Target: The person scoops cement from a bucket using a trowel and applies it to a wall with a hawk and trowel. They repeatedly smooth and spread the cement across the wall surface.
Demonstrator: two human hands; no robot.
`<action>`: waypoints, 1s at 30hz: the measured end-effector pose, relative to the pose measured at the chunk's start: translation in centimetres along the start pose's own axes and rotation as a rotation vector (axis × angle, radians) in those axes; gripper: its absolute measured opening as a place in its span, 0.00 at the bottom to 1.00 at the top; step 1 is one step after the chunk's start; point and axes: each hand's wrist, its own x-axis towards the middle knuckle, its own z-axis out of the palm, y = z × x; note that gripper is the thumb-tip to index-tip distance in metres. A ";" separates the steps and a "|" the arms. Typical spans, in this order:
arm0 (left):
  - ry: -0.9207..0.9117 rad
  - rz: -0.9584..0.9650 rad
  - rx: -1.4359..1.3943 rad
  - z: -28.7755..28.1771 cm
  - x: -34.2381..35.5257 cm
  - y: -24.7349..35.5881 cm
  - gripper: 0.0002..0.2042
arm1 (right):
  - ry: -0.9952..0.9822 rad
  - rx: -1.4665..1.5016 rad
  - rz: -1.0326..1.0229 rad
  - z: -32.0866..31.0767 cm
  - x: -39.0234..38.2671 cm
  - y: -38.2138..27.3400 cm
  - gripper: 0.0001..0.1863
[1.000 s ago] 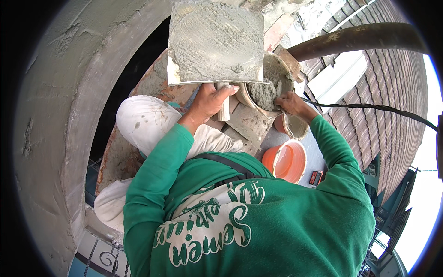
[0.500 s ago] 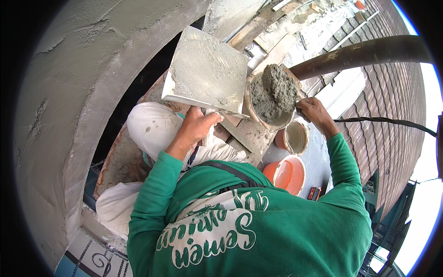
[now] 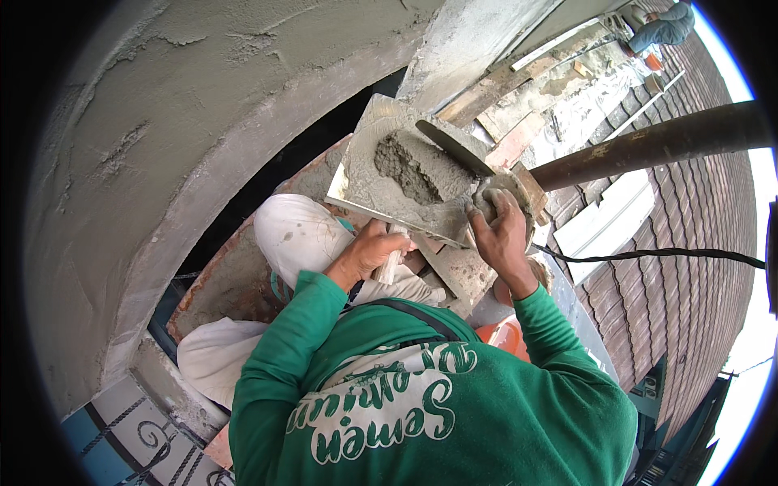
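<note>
A square plasterer's hawk point(image 3: 356, 154) is held out in front of me, tilted. My left hand point(image 3: 373, 249) is closed round the pale handle beneath it. Wet grey mortar point(image 3: 405, 170) lies heaped on its top. My right hand point(image 3: 504, 235) grips a trowel point(image 3: 454, 147) at the hawk's right edge, its handle hidden in my fingers. The trowel's blade stands on edge across the mortar, pointing to the upper left. A mortar bucket point(image 3: 528, 202) shows only in part behind my right hand.
Freshly plastered wall point(image 3: 162, 162) curves along the left. An orange bucket point(image 3: 509, 336) stands below my right forearm. A brown pipe point(image 3: 648, 146) and a black cable point(image 3: 648, 255) cross the right side above roof tiles point(image 3: 681, 300). Another person point(image 3: 664, 28) is at the far upper right.
My right hand has moved left from the bucket to the hawk with the trowel. Mortar now sits heaped on the hawk, which was only thinly smeared before. The view has shifted.
</note>
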 end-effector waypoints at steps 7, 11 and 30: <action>-0.107 0.076 -0.097 -1.1 -2.0 -0.1 0.15 | 0.130 0.188 0.358 -4.7 -1.3 8.5 0.17; -0.024 0.146 -0.066 -1.0 -5.9 1.3 0.17 | -0.324 -0.547 0.464 -4.7 -2.1 14.8 0.22; 0.483 0.309 -0.388 -6.1 -25.9 -3.5 0.17 | -0.980 0.208 -0.255 8.2 -12.4 5.0 0.29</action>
